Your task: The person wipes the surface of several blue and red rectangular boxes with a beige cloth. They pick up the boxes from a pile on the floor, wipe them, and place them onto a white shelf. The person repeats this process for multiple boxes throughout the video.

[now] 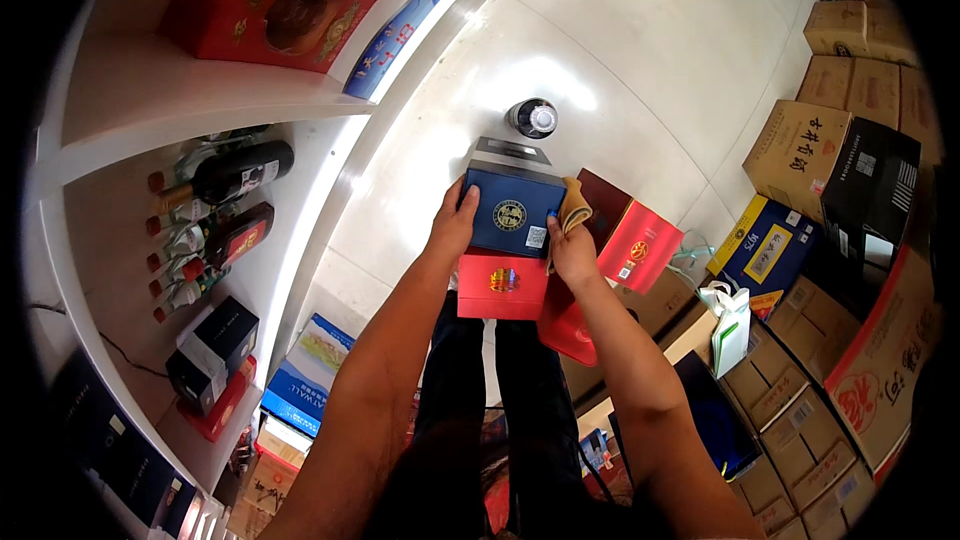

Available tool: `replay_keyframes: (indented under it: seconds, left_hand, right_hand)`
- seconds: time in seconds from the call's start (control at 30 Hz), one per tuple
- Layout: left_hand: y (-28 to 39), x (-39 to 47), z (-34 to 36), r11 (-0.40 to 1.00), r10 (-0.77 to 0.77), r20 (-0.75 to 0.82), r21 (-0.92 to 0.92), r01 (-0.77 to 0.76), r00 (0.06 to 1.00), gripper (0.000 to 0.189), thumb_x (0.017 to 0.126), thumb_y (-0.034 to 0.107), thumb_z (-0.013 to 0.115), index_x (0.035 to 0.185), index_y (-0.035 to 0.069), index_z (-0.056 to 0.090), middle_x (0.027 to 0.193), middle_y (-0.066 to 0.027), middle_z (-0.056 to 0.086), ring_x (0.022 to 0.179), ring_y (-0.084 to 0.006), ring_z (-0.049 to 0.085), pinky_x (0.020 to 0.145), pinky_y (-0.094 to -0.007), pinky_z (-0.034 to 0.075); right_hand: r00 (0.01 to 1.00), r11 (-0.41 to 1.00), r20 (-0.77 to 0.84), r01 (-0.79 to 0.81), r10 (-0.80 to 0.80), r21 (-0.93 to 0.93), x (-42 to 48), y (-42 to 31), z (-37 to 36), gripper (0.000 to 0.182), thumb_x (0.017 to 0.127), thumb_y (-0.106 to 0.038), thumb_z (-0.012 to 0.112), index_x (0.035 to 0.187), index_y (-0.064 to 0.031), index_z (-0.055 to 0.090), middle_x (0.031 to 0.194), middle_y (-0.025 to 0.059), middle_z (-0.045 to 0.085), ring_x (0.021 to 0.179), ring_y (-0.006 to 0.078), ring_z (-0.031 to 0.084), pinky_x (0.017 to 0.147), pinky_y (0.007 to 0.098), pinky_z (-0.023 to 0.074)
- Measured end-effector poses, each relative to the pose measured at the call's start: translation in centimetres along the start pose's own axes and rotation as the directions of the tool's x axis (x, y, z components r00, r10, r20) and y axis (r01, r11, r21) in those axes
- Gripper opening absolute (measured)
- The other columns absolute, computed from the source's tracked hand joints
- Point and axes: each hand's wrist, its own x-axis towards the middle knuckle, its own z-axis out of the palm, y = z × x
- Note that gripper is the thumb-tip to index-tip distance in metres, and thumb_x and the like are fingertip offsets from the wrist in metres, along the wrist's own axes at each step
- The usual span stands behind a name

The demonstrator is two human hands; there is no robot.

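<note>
A dark blue box with a round gold emblem and a printed code is held between my two hands. My left hand grips its left side, thumb on the near face. On the right side, my right hand presses against the box and also holds a folded brown cloth. Beneath and nearer to me is a red box with a gold emblem. Another red box lies right of my right hand. Just beyond the blue box, a dark bottle with a silver cap stands upright on the tiled floor.
White shelving on the left holds several bottles, a black box and large red boxes. Stacked cardboard cartons line the right side, with a blue-and-yellow box and a pale paper bag among them.
</note>
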Motion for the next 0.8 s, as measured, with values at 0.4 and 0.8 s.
replay_keyframes:
  seconds: [0.4,0.8]
  left_hand:
    - [-0.5,-3.0,-1.1,1.0,-0.019,-0.101,-0.011,0.018,0.995,0.048,0.09,0.04,0.041,0.122,0.003,0.04,0.111,-0.0097,0.049,0.101,-0.016,0.046,0.089,-0.0267,0.035]
    - [1.6,2.5,-1.2,0.855,-0.488,0.131,-0.126,0.503,0.863,0.068,0.073,0.056,0.05,0.114,0.001,0.047,0.104,-0.0163,0.053,0.097,-0.0261,0.052,0.076,-0.0393,0.046]
  right_hand:
    - [0.964,0.962,-0.079,0.243,-0.254,-0.128,-1.2,4.7,3.0,0.031,0.087,-0.025,0.046,0.105,0.0001,0.05,0.096,0.0238,0.056,0.093,0.0395,0.051,0.076,0.0413,0.0419]
    - [0.963,0.966,-0.095,0.244,-0.251,-0.085,0.4,3.6,2.8,0.024,0.088,-0.016,0.046,0.101,0.0031,0.052,0.094,0.0216,0.058,0.089,0.0366,0.055,0.075,0.0354,0.0425]
